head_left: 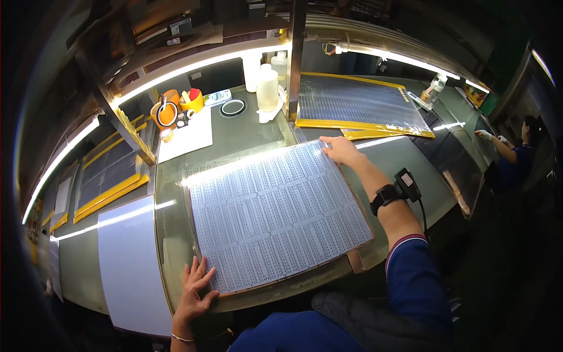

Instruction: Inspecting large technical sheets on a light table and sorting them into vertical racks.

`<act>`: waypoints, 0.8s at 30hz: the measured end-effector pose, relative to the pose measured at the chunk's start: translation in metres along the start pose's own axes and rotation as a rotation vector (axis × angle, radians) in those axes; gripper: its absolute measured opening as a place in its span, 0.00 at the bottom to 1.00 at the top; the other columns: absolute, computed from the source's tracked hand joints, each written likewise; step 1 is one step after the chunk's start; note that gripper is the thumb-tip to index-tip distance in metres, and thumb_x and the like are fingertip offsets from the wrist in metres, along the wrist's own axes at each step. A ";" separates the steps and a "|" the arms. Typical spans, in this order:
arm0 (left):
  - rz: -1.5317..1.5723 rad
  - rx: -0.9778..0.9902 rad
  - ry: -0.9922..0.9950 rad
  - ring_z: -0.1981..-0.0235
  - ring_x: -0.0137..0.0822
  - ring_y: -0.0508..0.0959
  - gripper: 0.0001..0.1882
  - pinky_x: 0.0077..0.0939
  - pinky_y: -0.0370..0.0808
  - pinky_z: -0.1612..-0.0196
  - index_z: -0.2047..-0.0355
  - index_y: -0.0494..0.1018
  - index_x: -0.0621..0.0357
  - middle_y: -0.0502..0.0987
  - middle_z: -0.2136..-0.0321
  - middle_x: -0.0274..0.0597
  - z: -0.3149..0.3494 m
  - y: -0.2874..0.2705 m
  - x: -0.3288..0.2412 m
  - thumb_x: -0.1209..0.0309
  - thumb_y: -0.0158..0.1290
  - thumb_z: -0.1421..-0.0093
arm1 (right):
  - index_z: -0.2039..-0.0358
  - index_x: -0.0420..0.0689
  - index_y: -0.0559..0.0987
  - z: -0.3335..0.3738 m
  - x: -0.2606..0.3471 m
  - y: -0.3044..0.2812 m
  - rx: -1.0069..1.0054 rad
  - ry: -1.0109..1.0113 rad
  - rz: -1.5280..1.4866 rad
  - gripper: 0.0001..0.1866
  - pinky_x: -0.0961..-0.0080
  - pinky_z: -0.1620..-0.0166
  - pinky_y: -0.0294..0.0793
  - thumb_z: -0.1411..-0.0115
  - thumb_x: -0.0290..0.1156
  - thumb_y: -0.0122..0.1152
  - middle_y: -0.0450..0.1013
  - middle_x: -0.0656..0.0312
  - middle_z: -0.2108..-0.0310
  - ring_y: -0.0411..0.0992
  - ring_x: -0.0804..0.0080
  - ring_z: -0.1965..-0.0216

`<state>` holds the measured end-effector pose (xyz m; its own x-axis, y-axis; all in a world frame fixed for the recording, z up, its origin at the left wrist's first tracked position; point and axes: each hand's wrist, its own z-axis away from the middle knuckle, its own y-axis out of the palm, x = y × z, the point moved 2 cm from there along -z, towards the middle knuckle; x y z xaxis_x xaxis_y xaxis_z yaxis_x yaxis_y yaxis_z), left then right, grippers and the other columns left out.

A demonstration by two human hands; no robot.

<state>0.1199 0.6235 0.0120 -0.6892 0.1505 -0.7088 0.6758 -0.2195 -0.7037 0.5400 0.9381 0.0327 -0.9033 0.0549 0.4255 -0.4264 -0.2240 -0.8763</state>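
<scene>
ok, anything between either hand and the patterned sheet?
Nothing visible. The right hand is at the patterned sheet's far right corner, the left hand at its near left one. The yellow-edged panel lies beyond the right hand, not in between.

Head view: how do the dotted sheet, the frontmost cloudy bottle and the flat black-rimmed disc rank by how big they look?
1. Dotted sheet, by far, though nearest the camera
2. Cloudy bottle
3. Black-rimmed disc
</scene>
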 end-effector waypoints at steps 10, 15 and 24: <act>0.001 -0.001 -0.037 0.33 0.49 0.44 0.33 0.46 0.31 0.34 0.48 0.70 0.57 0.54 0.38 0.50 -0.004 0.000 -0.002 0.74 0.61 0.59 | 0.47 0.65 0.72 -0.023 -0.014 0.016 -0.161 -0.100 0.142 0.20 0.62 0.48 0.67 0.41 0.43 0.51 0.66 0.48 0.51 0.68 0.52 0.51; -0.017 0.008 -0.018 0.34 0.51 0.44 0.33 0.48 0.32 0.35 0.47 0.69 0.55 0.54 0.37 0.50 -0.002 0.001 0.000 0.75 0.62 0.58 | 0.48 0.66 0.73 -0.019 -0.011 0.016 -0.156 -0.093 0.158 0.19 0.62 0.48 0.67 0.40 0.44 0.50 0.64 0.49 0.51 0.68 0.52 0.52; -0.100 -0.051 -0.051 0.33 0.50 0.43 0.37 0.48 0.34 0.35 0.43 0.64 0.57 0.48 0.36 0.53 0.003 0.002 -0.008 0.74 0.61 0.56 | 0.49 0.68 0.73 -0.002 0.007 0.010 -0.110 -0.005 0.238 0.19 0.58 0.44 0.61 0.41 0.46 0.50 0.62 0.50 0.49 0.63 0.55 0.46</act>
<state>0.1256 0.6192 0.0165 -0.7654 0.1200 -0.6323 0.6145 -0.1560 -0.7734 0.5291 0.9381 0.0264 -0.9787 0.0087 0.2049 -0.2045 -0.1229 -0.9711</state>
